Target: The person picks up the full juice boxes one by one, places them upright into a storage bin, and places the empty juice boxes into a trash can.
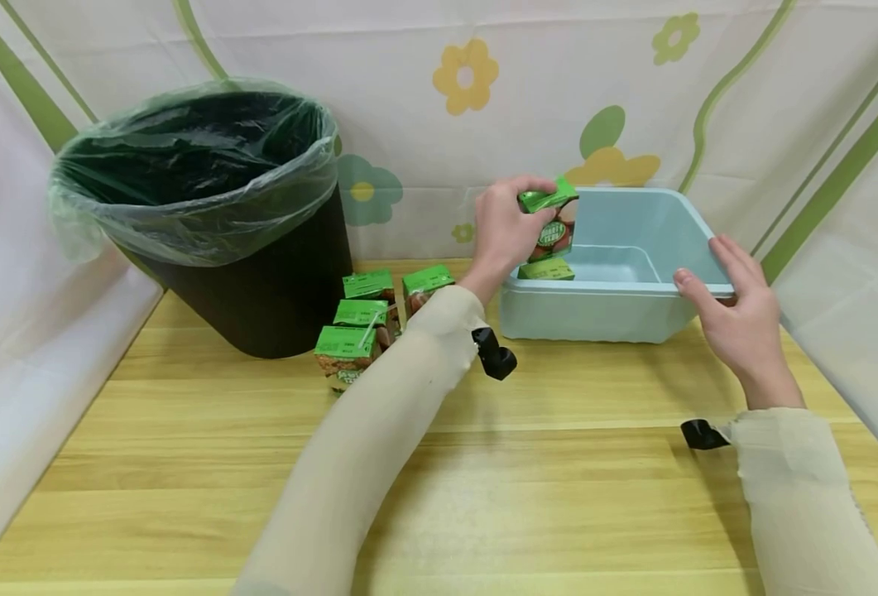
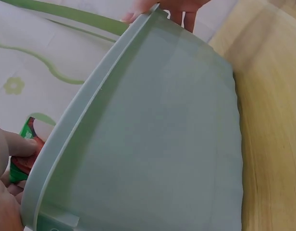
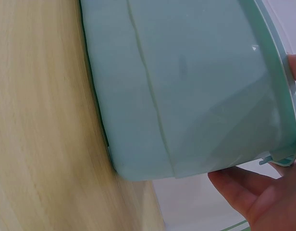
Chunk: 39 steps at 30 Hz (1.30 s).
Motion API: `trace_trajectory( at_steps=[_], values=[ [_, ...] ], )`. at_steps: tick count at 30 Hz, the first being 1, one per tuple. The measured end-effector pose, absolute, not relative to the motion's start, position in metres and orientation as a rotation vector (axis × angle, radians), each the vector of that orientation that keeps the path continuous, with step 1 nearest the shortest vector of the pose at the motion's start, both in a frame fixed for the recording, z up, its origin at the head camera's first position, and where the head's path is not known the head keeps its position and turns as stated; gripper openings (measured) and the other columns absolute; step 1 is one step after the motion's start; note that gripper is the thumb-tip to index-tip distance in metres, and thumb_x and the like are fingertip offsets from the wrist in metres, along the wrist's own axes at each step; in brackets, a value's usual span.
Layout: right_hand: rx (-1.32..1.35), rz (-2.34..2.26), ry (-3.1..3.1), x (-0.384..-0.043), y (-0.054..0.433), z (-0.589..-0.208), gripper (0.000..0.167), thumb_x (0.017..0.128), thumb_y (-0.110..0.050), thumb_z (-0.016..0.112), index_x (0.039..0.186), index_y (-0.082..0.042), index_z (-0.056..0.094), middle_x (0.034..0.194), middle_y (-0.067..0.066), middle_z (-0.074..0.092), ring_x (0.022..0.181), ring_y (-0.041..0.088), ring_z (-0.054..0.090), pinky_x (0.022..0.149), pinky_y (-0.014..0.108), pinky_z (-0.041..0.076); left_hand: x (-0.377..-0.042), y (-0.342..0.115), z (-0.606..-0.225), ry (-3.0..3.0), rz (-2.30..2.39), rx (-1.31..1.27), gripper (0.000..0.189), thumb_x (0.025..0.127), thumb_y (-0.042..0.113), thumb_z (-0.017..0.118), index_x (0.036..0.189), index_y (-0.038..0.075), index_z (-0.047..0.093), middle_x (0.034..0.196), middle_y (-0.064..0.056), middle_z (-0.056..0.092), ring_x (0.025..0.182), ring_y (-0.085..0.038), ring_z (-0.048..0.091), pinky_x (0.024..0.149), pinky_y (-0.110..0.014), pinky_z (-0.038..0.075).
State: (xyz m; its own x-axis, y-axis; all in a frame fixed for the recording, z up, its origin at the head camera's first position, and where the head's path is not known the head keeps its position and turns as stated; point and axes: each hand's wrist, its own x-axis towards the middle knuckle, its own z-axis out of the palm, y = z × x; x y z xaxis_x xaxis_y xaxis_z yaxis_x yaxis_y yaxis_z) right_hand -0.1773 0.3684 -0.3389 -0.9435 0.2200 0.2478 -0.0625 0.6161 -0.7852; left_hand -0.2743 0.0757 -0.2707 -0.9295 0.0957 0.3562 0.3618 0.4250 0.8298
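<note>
My left hand [image 1: 507, 228] pinches a small drink carton [image 1: 560, 223] with a green top and a red-brown printed front, held above the left end of a light blue plastic bin [image 1: 595, 313]. In the left wrist view, the same carton [image 2: 29, 147] shows beyond the bin's rim between thumb and fingers. Inside the bin, just under the held one, another green-topped carton [image 1: 547, 269] is partly visible. My right hand [image 1: 744, 324] grips the bin's right end, thumb on the front rim and fingers over the side. Below the rim, fingers of this hand [image 3: 263, 199] touch the bin's outer wall.
Several more green-topped cartons [image 1: 345, 343] stand grouped left of my left forearm, some with straws. Behind them on the left is a black trash can [image 1: 260, 290] lined with a translucent green bag [image 1: 208, 223]. A flower-patterned curtain [image 1: 409, 99] hangs behind the wooden table [image 1: 498, 505].
</note>
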Motion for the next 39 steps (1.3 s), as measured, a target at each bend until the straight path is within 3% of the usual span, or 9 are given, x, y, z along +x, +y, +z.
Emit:
trace_trajectory(
  at_steps=[2, 6, 13, 16, 30, 35, 39],
  values=[
    [-0.129, 1.244, -2.524, -0.177, 0.368, -0.339, 0.075, 0.104, -0.045, 0.061, 0.169, -0.029, 0.027, 0.177, -0.018, 0.016, 0.166, 0.018, 0.015, 0.11, 0.002, 0.033, -0.276, 0.077, -0.27, -2.458, -1.51, -0.399, 0.026, 0.096, 0.015, 0.08, 0.121, 0.021, 0.08, 0.134, 0.003, 0.074, 0.121, -0.011, 0.067, 0.097, -0.019, 0.056],
    [-0.13, 1.246, -2.527, -0.177, 0.368, -0.338, 0.075, 0.104, -0.045, 0.061, 0.169, -0.029, 0.027, 0.177, -0.019, 0.016, 0.166, 0.018, 0.015, 0.114, 0.006, 0.033, -0.279, 0.078, -0.269, -2.522, -1.503, -0.412, 0.025, 0.096, 0.015, 0.08, 0.119, 0.022, 0.081, 0.132, 0.006, 0.075, 0.125, -0.012, 0.066, 0.099, -0.022, 0.056],
    [-0.126, 1.246, -2.526, -0.178, 0.367, -0.337, 0.074, 0.105, -0.044, 0.061, 0.169, -0.028, 0.029, 0.177, -0.019, 0.017, 0.166, 0.018, 0.016, 0.096, -0.004, 0.034, -0.285, 0.075, -0.27, -2.617, -1.465, -0.467, 0.026, 0.097, 0.016, 0.079, 0.122, 0.023, 0.08, 0.138, 0.008, 0.072, 0.142, -0.013, 0.056, 0.107, -0.025, 0.053],
    [-0.122, 1.252, -2.525, -0.179, 0.367, -0.337, 0.074, 0.105, -0.043, 0.061, 0.169, -0.028, 0.029, 0.177, -0.018, 0.017, 0.166, 0.017, 0.016, 0.096, -0.004, 0.034, -0.287, 0.073, -0.271, -2.649, -1.473, -0.493, 0.027, 0.097, 0.016, 0.079, 0.122, 0.023, 0.08, 0.141, 0.008, 0.07, 0.146, -0.014, 0.053, 0.108, -0.026, 0.052],
    [-0.109, 1.26, -2.51, -0.177, 0.37, -0.34, 0.073, 0.104, -0.044, 0.062, 0.168, -0.031, 0.03, 0.176, -0.021, 0.018, 0.166, 0.015, 0.016, 0.096, -0.005, 0.034, -0.293, 0.073, -0.27, -2.844, -1.253, -0.689, 0.025, 0.096, 0.018, 0.08, 0.121, 0.022, 0.08, 0.134, 0.006, 0.073, 0.129, -0.013, 0.061, 0.104, -0.028, 0.054],
    [-0.114, 1.256, -2.52, -0.178, 0.37, -0.341, 0.072, 0.104, -0.045, 0.061, 0.168, -0.033, 0.03, 0.176, -0.022, 0.017, 0.166, 0.013, 0.013, 0.114, 0.006, 0.033, -0.293, 0.074, -0.271, -2.888, -1.166, -0.728, 0.024, 0.093, 0.018, 0.083, 0.117, 0.024, 0.082, 0.127, 0.008, 0.077, 0.126, -0.011, 0.063, 0.102, -0.025, 0.054],
    [-0.114, 1.258, -2.513, -0.178, 0.369, -0.341, 0.072, 0.104, -0.045, 0.062, 0.168, -0.032, 0.031, 0.176, -0.021, 0.017, 0.166, 0.013, 0.013, 0.107, 0.001, 0.034, -0.293, 0.076, -0.271, -2.913, -1.099, -0.748, 0.023, 0.091, 0.019, 0.085, 0.114, 0.024, 0.083, 0.124, 0.006, 0.078, 0.123, -0.012, 0.064, 0.099, -0.025, 0.055]
  ],
)
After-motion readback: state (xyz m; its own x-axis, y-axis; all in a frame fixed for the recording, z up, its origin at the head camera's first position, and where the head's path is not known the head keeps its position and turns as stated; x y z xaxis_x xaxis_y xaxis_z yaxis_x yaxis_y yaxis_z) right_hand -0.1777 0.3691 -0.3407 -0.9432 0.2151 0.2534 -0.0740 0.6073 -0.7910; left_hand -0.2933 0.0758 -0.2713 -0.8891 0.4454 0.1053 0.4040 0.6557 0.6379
